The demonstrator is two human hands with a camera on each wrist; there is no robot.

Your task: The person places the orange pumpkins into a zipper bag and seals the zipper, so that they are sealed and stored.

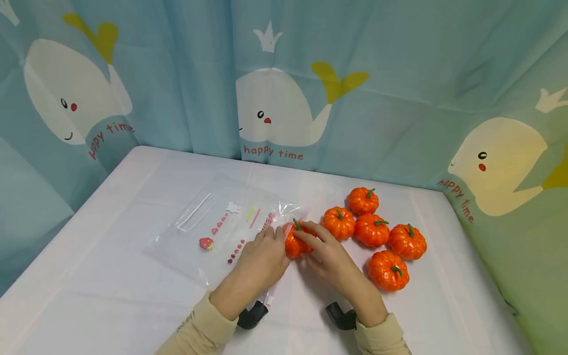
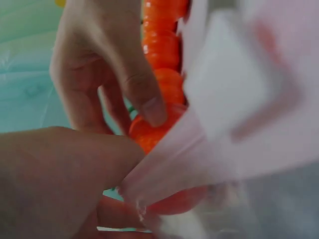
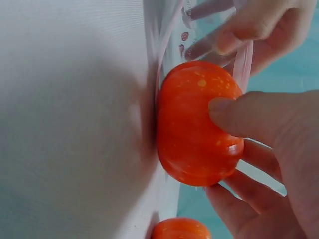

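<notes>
An orange toy pumpkin [image 1: 296,245] with a green stem sits at the mouth of a clear plastic zip bag [image 1: 186,256]. My right hand [image 1: 330,256] grips the pumpkin, thumb on the near side and fingers around the far side, as the right wrist view shows. With my left hand [image 1: 262,261] I pinch the bag's pink-edged opening [image 2: 164,169] and hold it up beside the pumpkin. Part of the pumpkin [image 3: 199,124] lies within the bag's mouth. The bag lies flat on the white table, printed with a strawberry and small hearts.
Several more orange pumpkins [image 1: 372,230] stand in a cluster right of my right hand. The white table [image 1: 106,246] meets a blue curtain [image 1: 195,74] with whale prints at the back and a green curtain at the right. Black wrist mounts [image 1: 253,315] sit below both hands.
</notes>
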